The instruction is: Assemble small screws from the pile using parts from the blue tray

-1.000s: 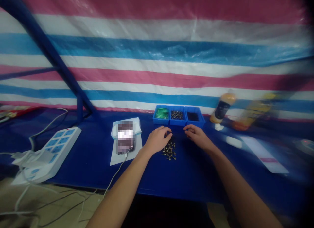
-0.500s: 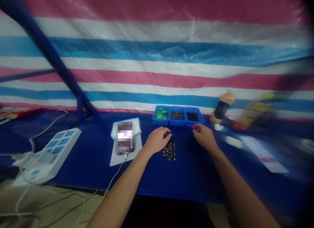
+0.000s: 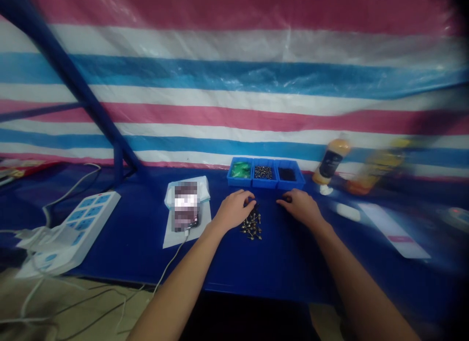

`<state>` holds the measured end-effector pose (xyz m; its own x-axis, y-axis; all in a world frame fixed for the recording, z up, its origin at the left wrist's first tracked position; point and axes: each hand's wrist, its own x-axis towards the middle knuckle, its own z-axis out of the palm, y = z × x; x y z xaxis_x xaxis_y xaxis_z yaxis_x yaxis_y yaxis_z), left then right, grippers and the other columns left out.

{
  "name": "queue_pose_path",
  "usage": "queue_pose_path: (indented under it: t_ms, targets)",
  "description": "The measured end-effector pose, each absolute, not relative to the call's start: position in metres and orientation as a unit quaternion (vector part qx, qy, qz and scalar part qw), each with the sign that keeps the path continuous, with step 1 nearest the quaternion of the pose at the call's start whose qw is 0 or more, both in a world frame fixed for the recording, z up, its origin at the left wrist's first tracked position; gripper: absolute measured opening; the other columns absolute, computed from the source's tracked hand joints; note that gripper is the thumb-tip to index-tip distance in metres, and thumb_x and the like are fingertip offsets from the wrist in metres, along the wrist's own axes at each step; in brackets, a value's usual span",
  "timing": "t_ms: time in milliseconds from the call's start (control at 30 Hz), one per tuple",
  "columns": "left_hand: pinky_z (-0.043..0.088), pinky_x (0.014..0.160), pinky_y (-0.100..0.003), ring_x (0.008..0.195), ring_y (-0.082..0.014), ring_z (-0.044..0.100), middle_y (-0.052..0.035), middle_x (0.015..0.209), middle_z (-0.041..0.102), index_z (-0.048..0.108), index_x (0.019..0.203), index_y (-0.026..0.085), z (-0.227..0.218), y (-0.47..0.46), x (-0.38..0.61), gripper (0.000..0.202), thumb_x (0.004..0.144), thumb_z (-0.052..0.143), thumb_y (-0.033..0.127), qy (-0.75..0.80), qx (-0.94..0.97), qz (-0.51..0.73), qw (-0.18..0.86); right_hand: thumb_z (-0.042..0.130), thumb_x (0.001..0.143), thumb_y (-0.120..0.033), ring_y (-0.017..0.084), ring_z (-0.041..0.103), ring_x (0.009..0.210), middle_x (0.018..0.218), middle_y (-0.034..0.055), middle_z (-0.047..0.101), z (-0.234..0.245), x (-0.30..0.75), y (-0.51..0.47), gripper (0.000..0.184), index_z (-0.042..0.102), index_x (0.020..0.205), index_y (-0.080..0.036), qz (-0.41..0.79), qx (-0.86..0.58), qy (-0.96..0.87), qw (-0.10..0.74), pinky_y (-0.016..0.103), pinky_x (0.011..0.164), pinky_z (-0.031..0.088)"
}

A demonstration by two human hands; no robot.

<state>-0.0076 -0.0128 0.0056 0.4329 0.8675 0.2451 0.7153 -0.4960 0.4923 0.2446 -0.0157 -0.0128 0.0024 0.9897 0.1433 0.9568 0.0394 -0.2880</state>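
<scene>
My left hand [image 3: 235, 209] rests on the blue table beside a pile of small brass-coloured and dark screw-like parts [image 3: 251, 226]. Its fingers are curled together at the pile's upper edge, and what they hold, if anything, is too small to make out. To the right of the pile, my right hand [image 3: 299, 204] hovers low, thumb and forefinger brought together; anything between them is hidden. Behind both hands stand three joined blue bins: one with green packets [image 3: 241, 170], one with small shiny metal pieces [image 3: 263, 172], one with small black pieces [image 3: 287, 174].
On the left lie a phone [image 3: 186, 206] with a charging cable, on white paper, and a white power strip [image 3: 86, 223]. At the right are an orange drink bottle [image 3: 331, 160], a blurred yellow bottle [image 3: 377, 167], a white case [image 3: 348, 212] and a white card [image 3: 392, 231].
My right hand has moved left, from in front of the black-piece bin toward the pile. My left hand has stayed nearly in place.
</scene>
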Motion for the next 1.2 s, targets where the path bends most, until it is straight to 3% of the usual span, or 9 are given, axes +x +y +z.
queue_pose_path:
  t_ms: [133,267,500,667,900,1033,1200]
  targets:
    - [0.045,0.072,-0.031,0.081,-0.0172,0.059,-0.0013,0.090,0.063,0.065,0.104,0.026,0.005,-0.012,-0.008,0.024,0.093,0.049,0.039,0.472,0.834,0.239,0.154,0.059,0.085,-0.046,0.022,0.063,0.083,0.091,0.0049,0.068,-0.015,0.240,-0.014,0.029,0.071,0.102,-0.025,0.042,-0.684,-0.708,0.171,0.030,0.067,0.043]
    - [0.045,0.071,-0.031,0.081,-0.0175,0.059,-0.0016,0.090,0.063,0.065,0.104,0.026,0.005,-0.013,-0.007,0.025,0.093,0.049,0.040,0.476,0.834,0.236,0.153,0.055,0.089,-0.043,0.022,0.063,0.084,0.096,0.0049,0.067,-0.018,0.238,-0.013,0.035,0.063,0.120,-0.028,0.027,-0.672,-0.719,0.177,0.030,0.067,0.043]
    - [0.046,0.072,-0.032,0.080,-0.0171,0.059,-0.0018,0.091,0.063,0.065,0.105,0.025,0.006,-0.013,-0.007,0.025,0.093,0.049,0.040,0.478,0.832,0.234,0.156,0.048,0.093,-0.036,0.019,0.062,0.085,0.102,0.0035,0.067,-0.020,0.223,-0.007,0.023,0.068,0.100,-0.028,0.017,-0.673,-0.718,0.175,0.028,0.065,0.041]
    - [0.045,0.070,-0.031,0.079,-0.0169,0.059,-0.0010,0.090,0.063,0.065,0.104,0.026,0.006,-0.014,-0.008,0.024,0.092,0.049,0.039,0.479,0.831,0.237,0.153,0.051,0.091,-0.042,0.021,0.064,0.081,0.092,0.0039,0.070,-0.022,0.224,-0.002,0.026,0.066,0.107,-0.027,0.025,-0.707,-0.683,0.180,0.029,0.064,0.040]
    - [0.045,0.070,-0.031,0.079,-0.0175,0.059,-0.0017,0.090,0.063,0.065,0.105,0.026,0.005,-0.013,-0.008,0.025,0.093,0.049,0.040,0.482,0.832,0.229,0.152,0.050,0.090,-0.038,0.022,0.064,0.081,0.092,0.0025,0.071,-0.021,0.225,-0.001,0.021,0.066,0.099,-0.028,0.030,-0.703,-0.691,0.169,0.029,0.063,0.038]
    - [0.044,0.069,-0.031,0.079,-0.0178,0.059,-0.0015,0.089,0.063,0.065,0.105,0.026,0.005,-0.013,-0.008,0.025,0.092,0.049,0.041,0.482,0.834,0.224,0.150,0.053,0.089,-0.041,0.021,0.064,0.078,0.085,0.0016,0.070,-0.019,0.227,0.000,0.025,0.063,0.108,-0.028,0.045,-0.695,-0.697,0.169,0.028,0.062,0.039]
    - [0.046,0.070,-0.031,0.078,-0.0173,0.059,-0.0013,0.089,0.063,0.065,0.105,0.026,0.004,-0.013,-0.007,0.026,0.092,0.049,0.041,0.483,0.834,0.218,0.152,0.050,0.092,-0.036,0.022,0.063,0.090,0.100,0.0032,0.069,-0.019,0.228,0.001,0.020,0.067,0.099,-0.028,0.043,-0.667,-0.724,0.170,0.029,0.070,0.042]
